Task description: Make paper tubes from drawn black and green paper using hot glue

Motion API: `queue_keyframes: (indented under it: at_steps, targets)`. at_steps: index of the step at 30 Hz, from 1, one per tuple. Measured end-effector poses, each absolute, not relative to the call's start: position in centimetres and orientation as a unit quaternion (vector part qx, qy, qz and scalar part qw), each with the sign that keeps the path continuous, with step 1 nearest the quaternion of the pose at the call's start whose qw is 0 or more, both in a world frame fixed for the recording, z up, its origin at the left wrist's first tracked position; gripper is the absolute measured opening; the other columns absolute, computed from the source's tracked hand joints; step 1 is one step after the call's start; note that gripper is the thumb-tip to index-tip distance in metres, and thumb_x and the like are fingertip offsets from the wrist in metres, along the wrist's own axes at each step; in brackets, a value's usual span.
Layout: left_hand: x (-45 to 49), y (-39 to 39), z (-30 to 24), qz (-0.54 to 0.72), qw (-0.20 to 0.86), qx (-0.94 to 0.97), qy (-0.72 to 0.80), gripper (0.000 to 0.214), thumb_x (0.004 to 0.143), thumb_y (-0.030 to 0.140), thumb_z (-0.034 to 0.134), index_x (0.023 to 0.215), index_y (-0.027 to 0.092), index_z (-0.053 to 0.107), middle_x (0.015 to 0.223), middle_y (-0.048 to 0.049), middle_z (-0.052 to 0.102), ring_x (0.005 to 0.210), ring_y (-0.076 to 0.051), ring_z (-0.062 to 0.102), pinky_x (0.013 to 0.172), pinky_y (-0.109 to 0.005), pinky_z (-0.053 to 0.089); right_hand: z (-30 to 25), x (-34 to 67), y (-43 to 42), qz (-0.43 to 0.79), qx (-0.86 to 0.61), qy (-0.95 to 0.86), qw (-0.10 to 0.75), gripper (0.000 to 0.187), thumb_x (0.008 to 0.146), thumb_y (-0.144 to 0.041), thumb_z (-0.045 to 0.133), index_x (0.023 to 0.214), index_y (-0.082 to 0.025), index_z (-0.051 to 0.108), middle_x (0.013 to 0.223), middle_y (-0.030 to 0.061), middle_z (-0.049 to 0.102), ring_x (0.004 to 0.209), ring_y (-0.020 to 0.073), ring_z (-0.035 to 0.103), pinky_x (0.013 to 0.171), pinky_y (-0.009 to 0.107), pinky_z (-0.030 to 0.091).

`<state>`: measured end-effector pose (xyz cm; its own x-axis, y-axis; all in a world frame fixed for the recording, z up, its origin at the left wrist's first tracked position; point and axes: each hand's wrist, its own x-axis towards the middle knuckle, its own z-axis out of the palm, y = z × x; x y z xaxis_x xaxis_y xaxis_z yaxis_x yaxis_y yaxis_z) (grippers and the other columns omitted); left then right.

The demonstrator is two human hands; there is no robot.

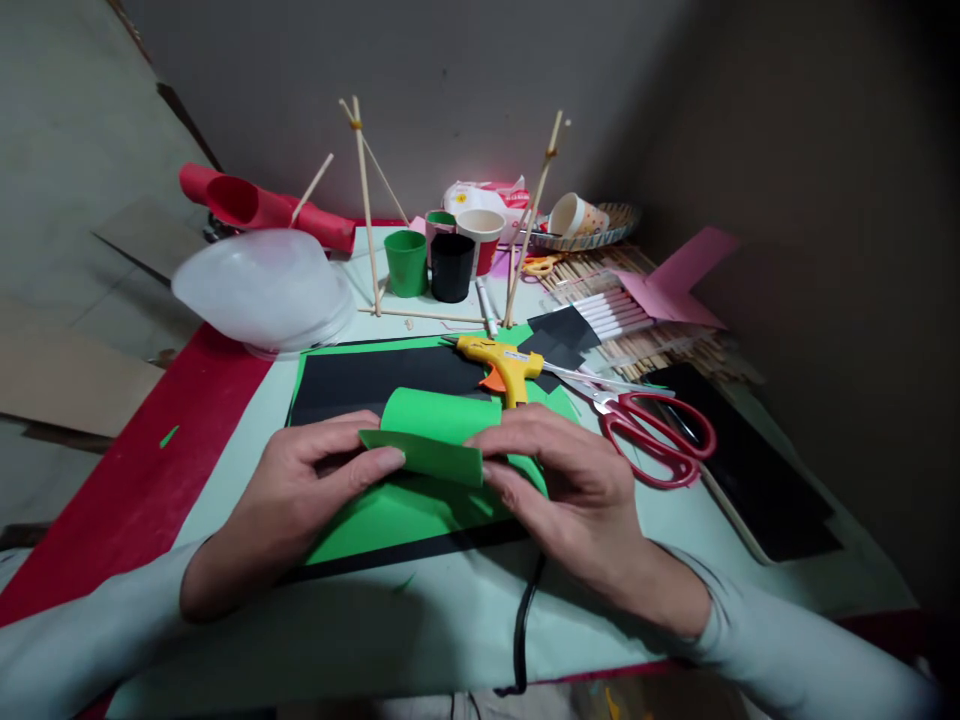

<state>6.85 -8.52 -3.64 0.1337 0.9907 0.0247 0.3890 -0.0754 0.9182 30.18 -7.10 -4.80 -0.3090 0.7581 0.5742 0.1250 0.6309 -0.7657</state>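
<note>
A strip of green paper (pixel 439 408), curled over into a loop, hangs between both hands above the table. My left hand (pixel 300 485) pinches its left edge, thumb in front and fingers behind. On the other side, my right hand (pixel 570 480) grips the right edge between thumb and fingers. Beneath lie green sheets (pixel 352 525) and black paper (pixel 375 380). Just beyond the curled strip rests a yellow glue gun (pixel 499 360) with an orange trigger. Red-handled scissors (pixel 656 435) lie open to the right of my right hand.
Green (pixel 406 265) and black cups (pixel 451 270) stand at the back between tied stick frames (pixel 365 200). A translucent plastic lid or bowl (pixel 259 290) is at left. A dark phone or tablet (pixel 757 480) lies at right, near many wooden sticks (pixel 675 350). A black cord (pixel 523 630) crosses the front.
</note>
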Motion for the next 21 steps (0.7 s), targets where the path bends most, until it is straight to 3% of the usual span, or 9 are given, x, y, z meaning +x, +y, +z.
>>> queue_keyframes:
  at_steps: [5, 7, 10, 13, 16, 21]
  targets:
    - [6.34, -8.85, -4.09, 0.343, 0.568, 0.516, 0.542, 0.041, 0.087, 0.050, 0.074, 0.064, 0.018, 0.061, 0.051, 0.0064, 0.040, 0.048, -0.007, 0.032, 0.041, -0.018, 0.025, -4.73, 30.25, -7.07, 0.311, -0.282, -0.771, 0.479, 0.012, 0.096, -0.015, 0.065, 0.101, -0.022, 0.074, 0.095, 0.0049, 0.080, 0.090, 0.0186, 0.075, 0.086, 0.031, 0.061]
    - [6.24, -8.90, -4.17, 0.343, 0.567, 0.517, 0.543, 0.044, 0.087, 0.048, 0.074, 0.060, 0.018, 0.057, 0.048, 0.0065, 0.039, 0.047, -0.006, 0.031, 0.041, -0.018, 0.025, -4.73, 30.26, -6.87, 0.328, -0.279, -0.769, 0.472, 0.009, 0.096, -0.021, 0.068, 0.104, -0.020, 0.073, 0.096, 0.0060, 0.080, 0.092, 0.0196, 0.075, 0.087, 0.032, 0.060]
    - [6.37, -8.96, -3.99, 0.341, 0.531, 0.550, 0.548, 0.034, 0.087, 0.044, 0.073, 0.065, 0.018, 0.068, 0.049, 0.0064, 0.041, 0.046, -0.006, 0.033, 0.041, -0.017, 0.026, -4.92, 30.13, -6.66, 0.339, -0.295, -0.760, 0.470, 0.012, 0.096, -0.030, 0.073, 0.099, -0.019, 0.071, 0.091, 0.0043, 0.076, 0.084, 0.0169, 0.071, 0.079, 0.028, 0.057]
    - [6.83, -8.97, -3.65, 0.350, 0.479, 0.586, 0.552, 0.020, 0.083, 0.037, 0.074, 0.076, 0.020, 0.079, 0.061, 0.0031, 0.057, 0.049, -0.007, 0.041, 0.042, -0.017, 0.031, -5.28, 29.89, -6.66, 0.318, -0.315, -0.755, 0.479, 0.012, 0.096, -0.028, 0.073, 0.089, -0.019, 0.068, 0.078, -0.0008, 0.069, 0.071, 0.0120, 0.063, 0.067, 0.024, 0.050]
    - [7.20, -8.97, -3.49, 0.356, 0.446, 0.600, 0.561, 0.015, 0.081, 0.033, 0.074, 0.077, 0.020, 0.080, 0.073, 0.0008, 0.067, 0.051, -0.007, 0.045, 0.042, -0.017, 0.035, -5.53, 29.74, -6.77, 0.289, -0.307, -0.765, 0.486, 0.013, 0.096, -0.022, 0.072, 0.086, -0.018, 0.064, 0.075, -0.0020, 0.065, 0.068, 0.0105, 0.059, 0.064, 0.023, 0.047]
    - [6.84, -9.25, -3.95, 0.355, 0.465, 0.593, 0.553, 0.032, 0.088, 0.042, 0.067, 0.066, 0.019, 0.069, 0.051, 0.0053, 0.046, 0.047, -0.008, 0.040, 0.042, -0.017, 0.031, -5.53, 29.82, -6.97, 0.277, -0.288, -0.779, 0.483, 0.015, 0.095, -0.016, 0.072, 0.084, -0.017, 0.062, 0.074, -0.0013, 0.061, 0.066, 0.0103, 0.056, 0.064, 0.023, 0.046]
